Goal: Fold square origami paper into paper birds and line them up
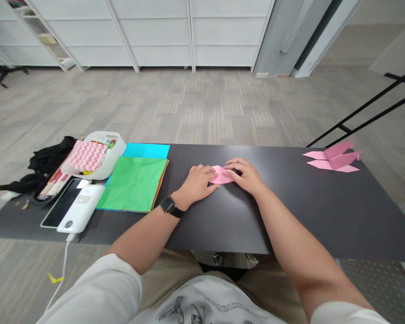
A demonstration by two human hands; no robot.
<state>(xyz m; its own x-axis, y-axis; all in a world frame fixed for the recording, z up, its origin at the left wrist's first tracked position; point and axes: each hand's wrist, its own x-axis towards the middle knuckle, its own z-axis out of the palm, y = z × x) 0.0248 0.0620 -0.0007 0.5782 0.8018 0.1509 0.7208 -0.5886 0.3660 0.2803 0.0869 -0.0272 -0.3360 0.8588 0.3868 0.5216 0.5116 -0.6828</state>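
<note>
A small folded piece of pink paper [222, 175] lies on the dark table in front of me. My left hand [200, 181] grips its left end, thumb near the lower edge and fingers over the top. On the other end, my right hand [245, 175] has its thumb pressed on the paper, with the fingers curled around the far edge. Part of the paper is hidden under both hands. A black smartwatch [168, 205] is strapped to my left wrist. At the table's right end stand winged folded figures of pink paper [334, 156].
On the dark table [222, 225], green paper [135, 182] tops a stack to my left, with blue paper [150, 149] behind. Beyond are a white basket [116, 153], a phone [62, 202], a white power bank [82, 208] with a cable [65, 265] and black cloth [50, 155].
</note>
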